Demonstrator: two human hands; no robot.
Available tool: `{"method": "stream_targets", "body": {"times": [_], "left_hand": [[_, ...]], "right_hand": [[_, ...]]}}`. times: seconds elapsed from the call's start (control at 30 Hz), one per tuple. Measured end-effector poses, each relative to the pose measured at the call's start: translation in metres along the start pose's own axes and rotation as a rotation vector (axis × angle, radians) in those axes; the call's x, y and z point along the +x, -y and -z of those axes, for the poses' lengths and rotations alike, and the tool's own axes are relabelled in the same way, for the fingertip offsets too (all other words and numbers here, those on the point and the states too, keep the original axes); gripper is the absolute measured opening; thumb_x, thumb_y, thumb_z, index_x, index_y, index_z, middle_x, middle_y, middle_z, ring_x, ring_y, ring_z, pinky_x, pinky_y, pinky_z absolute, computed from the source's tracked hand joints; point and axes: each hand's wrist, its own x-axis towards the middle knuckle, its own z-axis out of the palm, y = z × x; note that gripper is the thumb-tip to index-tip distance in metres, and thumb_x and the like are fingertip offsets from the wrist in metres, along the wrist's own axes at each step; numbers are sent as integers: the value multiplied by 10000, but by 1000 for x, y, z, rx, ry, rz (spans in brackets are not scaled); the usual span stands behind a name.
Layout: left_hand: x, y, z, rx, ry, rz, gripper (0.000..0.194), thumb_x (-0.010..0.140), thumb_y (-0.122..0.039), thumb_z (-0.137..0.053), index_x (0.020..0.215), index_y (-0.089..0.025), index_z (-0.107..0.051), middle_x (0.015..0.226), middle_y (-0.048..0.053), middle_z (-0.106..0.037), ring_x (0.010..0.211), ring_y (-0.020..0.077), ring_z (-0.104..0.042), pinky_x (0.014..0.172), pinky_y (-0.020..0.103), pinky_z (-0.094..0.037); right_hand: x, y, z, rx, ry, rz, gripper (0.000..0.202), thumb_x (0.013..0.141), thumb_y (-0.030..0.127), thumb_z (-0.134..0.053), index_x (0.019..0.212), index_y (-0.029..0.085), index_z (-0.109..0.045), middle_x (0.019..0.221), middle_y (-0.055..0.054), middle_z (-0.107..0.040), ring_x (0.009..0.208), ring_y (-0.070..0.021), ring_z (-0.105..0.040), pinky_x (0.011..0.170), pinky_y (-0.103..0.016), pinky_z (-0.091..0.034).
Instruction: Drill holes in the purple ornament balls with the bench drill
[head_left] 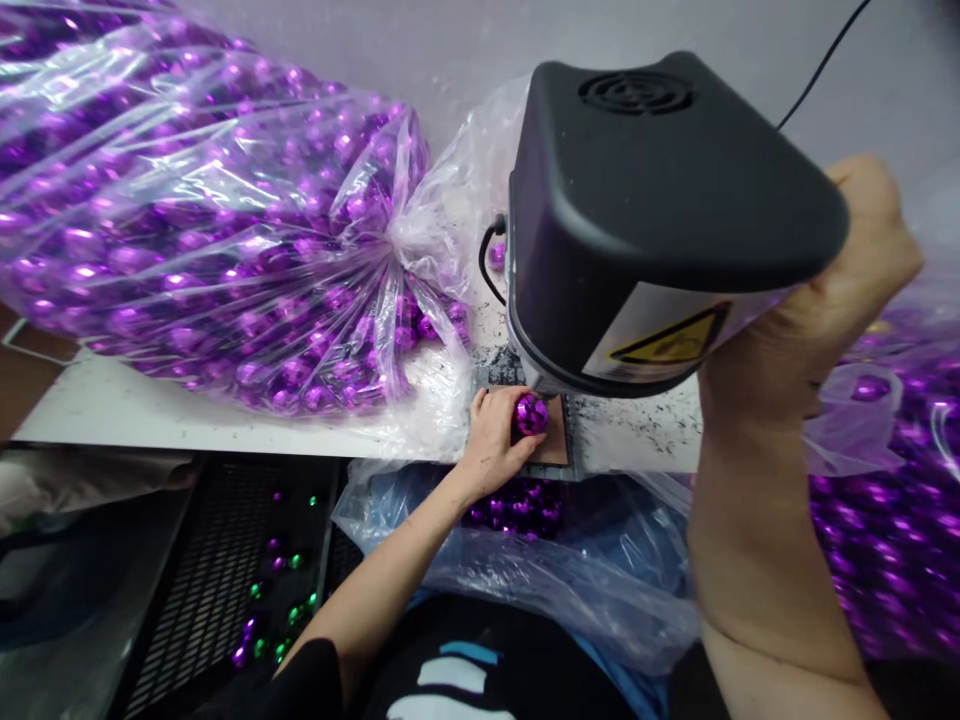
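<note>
My left hand (495, 435) pinches a shiny purple ball (532, 413) between thumb and fingers. The ball rests on a small brown pad (556, 440) at the table's front edge, below a black boxy machine (660, 200) with a round vent and a yellow warning label. My right hand (847, 250) is closed around the machine's right end; the housing hides most of its fingers. The machine blocks the view of part of the table behind the ball.
A big tied plastic bag of purple balls (225, 220) fills the left of the white table (135, 405). An open plastic bag (600, 590) with purple balls lies across my lap. More bagged balls (892, 560) stand at right. A black crate (217, 560) at lower left holds green and purple balls.
</note>
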Motion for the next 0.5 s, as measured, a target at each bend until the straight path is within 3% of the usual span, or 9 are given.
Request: {"method": "stream_targets", "body": {"times": [0.13,0.3,0.4,0.5], "left_hand": [[1,-6,-2,50,-1,36,529,884,-408,-661,1327,-217,-444,1292,104,-591,1266,290,-489,1163,532,-243],[0,-7,-8,74,-74,44,407,904,-360,-643,1247,-205,-490,1191,95,-633,1182,276,-543,1163,536,-247],[-1,-4,-11,57,-64,53,365,909,-361,-626,1218,-205,-510,1165,95,-636,1142,274,-562,1148,550,-275],[-2,-2,-11,49,-26,70,326,917,-375,-604,1193,-214,-539,1155,97,-633,1136,280,-561,1140,570,-287]], "right_hand": [[1,0,0,-15,7,-1,498,889,584,-472,740,111,-429,655,12,-293,642,-1,-317,563,-153,-228],[-2,4,1,-28,-12,48,474,934,536,-431,736,105,-433,636,11,-311,620,-5,-307,577,-173,-248],[-14,9,5,-137,-75,119,468,976,486,-351,760,93,-487,688,-7,-390,647,3,-342,609,-176,-274],[-38,7,17,-89,-168,161,391,952,429,-425,749,116,-541,686,-15,-414,634,-4,-375,603,-206,-282]]}}
